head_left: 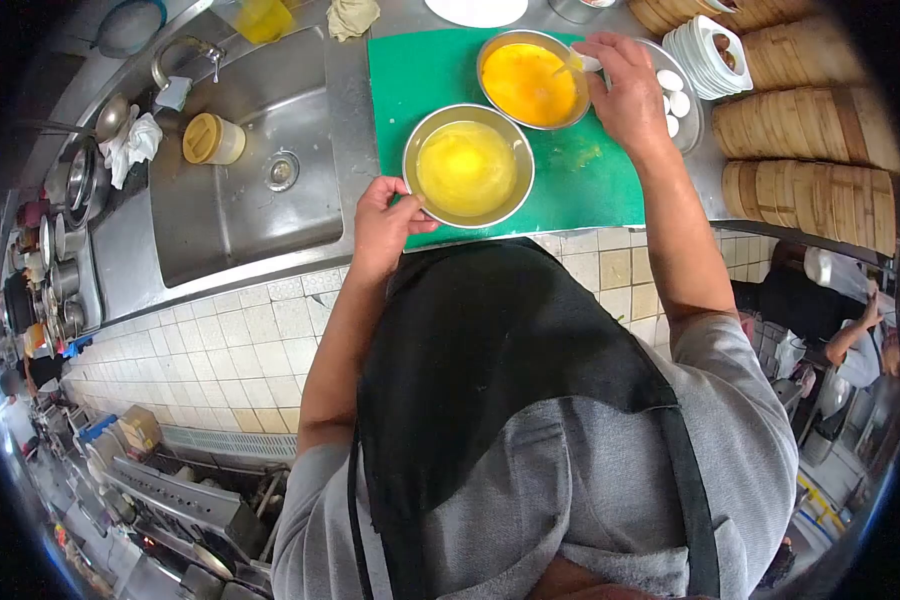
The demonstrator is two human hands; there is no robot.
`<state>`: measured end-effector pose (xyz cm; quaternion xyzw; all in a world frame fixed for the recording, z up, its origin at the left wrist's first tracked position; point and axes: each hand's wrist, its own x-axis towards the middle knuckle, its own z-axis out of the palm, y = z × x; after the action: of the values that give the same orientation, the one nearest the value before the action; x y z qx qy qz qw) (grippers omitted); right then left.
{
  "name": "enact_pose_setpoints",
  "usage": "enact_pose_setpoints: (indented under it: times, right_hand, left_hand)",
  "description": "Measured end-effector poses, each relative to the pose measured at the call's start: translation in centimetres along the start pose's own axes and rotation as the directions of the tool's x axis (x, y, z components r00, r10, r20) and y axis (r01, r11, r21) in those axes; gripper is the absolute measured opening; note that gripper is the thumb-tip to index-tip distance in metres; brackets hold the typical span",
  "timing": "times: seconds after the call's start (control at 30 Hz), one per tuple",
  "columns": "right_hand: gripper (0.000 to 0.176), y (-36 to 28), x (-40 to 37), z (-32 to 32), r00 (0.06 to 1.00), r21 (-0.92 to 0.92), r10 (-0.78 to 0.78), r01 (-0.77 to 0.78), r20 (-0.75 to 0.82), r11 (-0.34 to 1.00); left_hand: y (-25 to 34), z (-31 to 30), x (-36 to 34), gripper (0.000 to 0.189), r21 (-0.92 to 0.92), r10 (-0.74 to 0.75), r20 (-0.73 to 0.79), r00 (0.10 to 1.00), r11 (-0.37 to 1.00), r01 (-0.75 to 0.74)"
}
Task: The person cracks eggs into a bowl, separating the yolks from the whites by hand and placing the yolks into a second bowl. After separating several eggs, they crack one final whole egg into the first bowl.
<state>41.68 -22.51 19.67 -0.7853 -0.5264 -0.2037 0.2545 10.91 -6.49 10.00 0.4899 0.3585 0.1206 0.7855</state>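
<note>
our left hand (382, 225) is partly closed on the near bowl (418, 207), thumb and fingers at its rim on the side by the sink (300, 225). our right hand (630, 95) is bent over the edge of the far bowl (570, 122), with thumb and fingers drawn in around a small white piece (587, 62) that looks like eggshell. a yellowish trail shows at its open side, above the liquid, so we judge that egg is being let out into the far bowl, though the fingers hide part of the piece.

both bowls are metal and sit upright on a green board (610, 200) on the tabletop (355, 150), very close together at their rims; we cannot tell if they touch. the far bowl holds deep orange-yellow liquid (525, 85), and the near one holds paler, clearer yellow liquid (462, 190) with a brighter patch in the middle.

just beyond our right wrist, white eggs (678, 104) lie on a round metal tray (692, 135), with stacked white dishes (685, 55) and bamboo steamers (810, 200) beyond.

as we judge it, any move from this pose calls for a light pinch on the thin piece, kept over the far bowl, and a steady left hold so that the near bowl does not tip.
</note>
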Motion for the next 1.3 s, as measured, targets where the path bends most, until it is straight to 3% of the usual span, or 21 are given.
enact_pose_setpoints:
  times: [0.2,0.3,0.37,0.4,0.47,0.5,0.6,0.77,0.93,1.3]
  right_hand:
    - [0.042,0.4,0.9,-1.5,0.995,-0.086,-0.098,0.095,-0.024,0.992]
    - [0.039,0.1,1.2,-1.9,0.976,-0.148,-0.146,0.122,-0.164,0.981]
    - [0.036,0.9,0.7,-1.2,0.99,0.041,0.079,-0.074,-0.12,0.996]
    - [0.036,1.1,0.4,-1.1,0.99,0.041,0.08,-0.075,-0.119,0.996]
    - [0.033,0.4,0.2,-1.6,0.968,0.131,0.25,-0.246,-0.016,0.96]
    - [0.033,0.1,0.0,-1.5,0.968,0.133,0.25,-0.245,-0.016,0.96]
    - [0.033,-0.7,-1.0,-1.1,0.953,0.247,0.302,-0.296,0.014,0.923]
    - [0.032,-4.2,-2.7,0.0,0.903,0.368,0.353,-0.423,0.243,0.828]
    - [0.03,-7.8,-3.7,1.0,0.853,0.2,0.282,-0.399,0.44,0.895]
    - [0.03,-10.4,-3.7,4.0,0.798,-0.016,0.269,-0.31,0.54,0.951]
  left_hand:
    - [-0.1,0.0,-0.4,0.013,-0.013,-0.003,-0.01,1.0,1.0,0.003]
    - [-0.2,-0.2,-0.3,0.015,-0.02,-0.004,-0.006,1.0,1.0,0.003]
    - [0.2,-0.3,-0.6,0.016,0.012,-0.037,0.019,0.999,0.999,0.037]
    - [0.6,-0.4,-0.7,0.017,0.042,-0.075,0.044,0.996,0.996,0.073]
    - [1.5,-0.5,-1.0,0.019,0.102,-0.131,0.042,0.991,0.987,0.126]
    - [1.9,-0.7,-1.1,0.022,0.16,-0.188,0.034,0.982,0.97,0.181]
    - [2.2,-1.1,-0.9,0.027,0.214,-0.174,0.001,0.985,0.962,0.17]
    - [2.4,-1.0,-0.4,0.029,0.206,-0.078,-0.042,0.996,0.975,0.085]
    - [1.7,-1.7,-0.3,0.029,0.173,-0.058,-0.065,0.996,0.983,0.068]
    - [0.9,-2.8,-1.4,0.027,0.12,-0.034,-0.084,0.996,0.992,0.044]
